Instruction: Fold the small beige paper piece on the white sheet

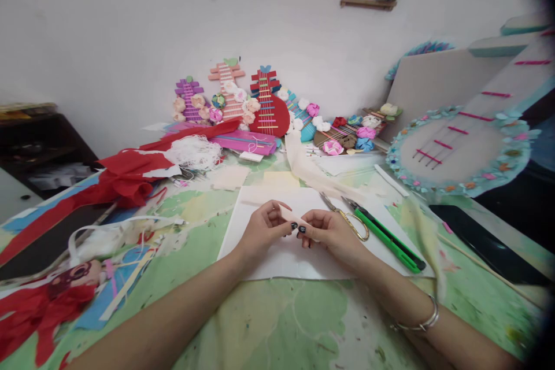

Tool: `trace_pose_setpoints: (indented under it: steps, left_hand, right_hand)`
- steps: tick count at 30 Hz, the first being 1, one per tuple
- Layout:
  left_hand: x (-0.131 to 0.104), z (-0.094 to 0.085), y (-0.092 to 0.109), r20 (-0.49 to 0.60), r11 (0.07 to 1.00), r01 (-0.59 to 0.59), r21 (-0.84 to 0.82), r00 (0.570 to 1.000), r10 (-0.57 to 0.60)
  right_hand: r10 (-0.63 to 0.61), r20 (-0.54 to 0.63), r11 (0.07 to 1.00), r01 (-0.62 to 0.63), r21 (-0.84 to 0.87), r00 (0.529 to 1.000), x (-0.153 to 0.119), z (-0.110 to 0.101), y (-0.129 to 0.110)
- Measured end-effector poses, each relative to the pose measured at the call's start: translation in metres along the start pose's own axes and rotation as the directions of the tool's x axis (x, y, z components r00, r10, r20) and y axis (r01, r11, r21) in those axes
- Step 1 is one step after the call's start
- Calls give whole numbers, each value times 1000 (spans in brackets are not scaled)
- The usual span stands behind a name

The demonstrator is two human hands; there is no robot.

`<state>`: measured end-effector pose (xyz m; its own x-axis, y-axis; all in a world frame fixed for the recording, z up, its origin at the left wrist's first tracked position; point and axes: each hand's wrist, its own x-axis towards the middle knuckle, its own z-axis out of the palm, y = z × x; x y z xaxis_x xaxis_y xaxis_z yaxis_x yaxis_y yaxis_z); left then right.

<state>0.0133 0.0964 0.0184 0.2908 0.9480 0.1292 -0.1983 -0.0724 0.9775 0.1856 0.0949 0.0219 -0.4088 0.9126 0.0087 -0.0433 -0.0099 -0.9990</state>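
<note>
My left hand (pixel 266 226) and right hand (pixel 327 231) pinch a pale strip (pixel 289 214) over a white sheet (pixel 286 269). Pulling hard could tear it; drifting rightward, my right hand could brush the scissors (pixel 342 213) or green cutter (pixel 385 235).

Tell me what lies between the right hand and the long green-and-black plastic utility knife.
In the head view, gold-handled metal scissors lie between the right hand and the utility knife.

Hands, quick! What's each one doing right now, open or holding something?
Left hand: closed, pinching a pale strip between thumb and fingers.
Right hand: closed, pinching the same strip.
</note>
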Motion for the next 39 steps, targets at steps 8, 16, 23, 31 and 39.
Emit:
trace_pose_setpoints:
  steps: [8,16,23,31,39]
  left_hand:
    - [-4,5,1,-72,989,147,-30,986,-149]
    - [-5,7,4,-73,992,125,13,990,-123]
    - [-9,12,12,-76,988,86,131,994,-76]
    - [-18,22,4,-12,947,-27,320,999,32]
    - [-18,17,12,-45,865,-181,468,973,228]
  right_hand:
    - [-34,-65,999,33,-18,997,-2,4,-1]
    - [-22,-69,998,18,-62,997,-2,5,-1]
    - [-152,-101,976,134,-171,983,-5,1,-5]
    - [-203,-56,964,189,-186,978,-9,7,-11]
    - [-214,-129,977,215,-7,968,-6,2,-6]
